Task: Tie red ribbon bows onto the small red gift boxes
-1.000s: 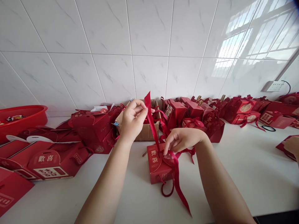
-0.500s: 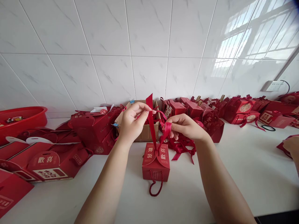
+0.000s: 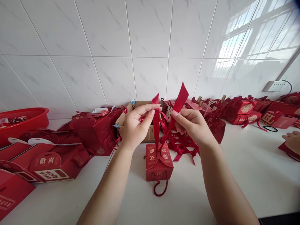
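A small red gift box (image 3: 159, 170) with gold lettering stands upright on the white table, a twisted cord handle (image 3: 160, 194) hanging down its near side. Red ribbon (image 3: 156, 131) rises from the slots in its lid as two ends. My left hand (image 3: 139, 123) pinches one end between thumb and fingers, its tip poking up above them. In my right hand (image 3: 191, 123) the other end is pinched, with a slanted tip standing high over the thumb. Both hands are above the box, apart from each other.
Behind the box is an open cardboard carton (image 3: 152, 132) with blue binder clips, beside loose red ribbons (image 3: 184, 145). More red gift boxes (image 3: 93, 131) line the wall. A red basin (image 3: 30, 117) sits far left. Another person's hand (image 3: 292, 140) shows at the right edge.
My right hand's ribbon end, bunched at the fingers before, now stands up above them. The box and my left hand appear slightly further right. The other person's hand shows more fingers.
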The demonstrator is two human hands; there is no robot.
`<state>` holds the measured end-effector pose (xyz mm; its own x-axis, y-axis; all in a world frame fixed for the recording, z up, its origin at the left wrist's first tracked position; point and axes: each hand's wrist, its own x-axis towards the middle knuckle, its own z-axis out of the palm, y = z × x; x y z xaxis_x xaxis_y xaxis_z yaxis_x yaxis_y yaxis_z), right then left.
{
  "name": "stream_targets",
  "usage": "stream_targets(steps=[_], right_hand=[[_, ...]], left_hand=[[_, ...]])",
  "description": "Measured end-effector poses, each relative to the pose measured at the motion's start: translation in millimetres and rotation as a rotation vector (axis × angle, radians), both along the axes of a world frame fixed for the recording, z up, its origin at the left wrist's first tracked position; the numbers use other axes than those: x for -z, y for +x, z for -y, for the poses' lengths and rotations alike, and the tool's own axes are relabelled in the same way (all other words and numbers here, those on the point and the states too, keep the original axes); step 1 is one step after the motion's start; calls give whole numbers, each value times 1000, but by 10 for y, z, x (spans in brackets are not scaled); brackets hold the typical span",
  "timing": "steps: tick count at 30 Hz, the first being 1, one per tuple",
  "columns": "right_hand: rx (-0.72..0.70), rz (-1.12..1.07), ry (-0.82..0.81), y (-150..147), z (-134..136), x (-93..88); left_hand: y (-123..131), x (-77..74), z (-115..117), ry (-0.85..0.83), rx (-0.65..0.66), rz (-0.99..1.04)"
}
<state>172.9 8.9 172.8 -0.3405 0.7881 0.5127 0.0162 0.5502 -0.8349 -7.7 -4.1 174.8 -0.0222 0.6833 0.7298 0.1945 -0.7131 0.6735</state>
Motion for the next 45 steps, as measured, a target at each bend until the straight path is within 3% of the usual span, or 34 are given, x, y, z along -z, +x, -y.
stream_targets(steps=[20,25,28,31,34,37,40,45], right_hand=[[-4,-81,-1,-39,-22,24],[-55,-115,-43,-35,-44,24],[-154,-70,-124,18,-76,11],[-142,136,-206,95,-77,-11],[-115,384,-225,154,-62,-17],[-117,636,-165,160,-79,14],[-106,875,-101,105,-126,68],[-211,1064,-62,-59,-189,151]], left_hand=[[6,-29,40,-72,69,21],[-33,-37,34,-194,137,3],[-84,-28,41,-291,106,-195],[-149,-12,53,-394,-8,-528],[-188,-5,50,-638,-76,-918],[-165,-4,24,-864,-63,-1247],[-105,5,-1,-924,-27,-1393],[-36,53,-19,-928,19,-1395]])
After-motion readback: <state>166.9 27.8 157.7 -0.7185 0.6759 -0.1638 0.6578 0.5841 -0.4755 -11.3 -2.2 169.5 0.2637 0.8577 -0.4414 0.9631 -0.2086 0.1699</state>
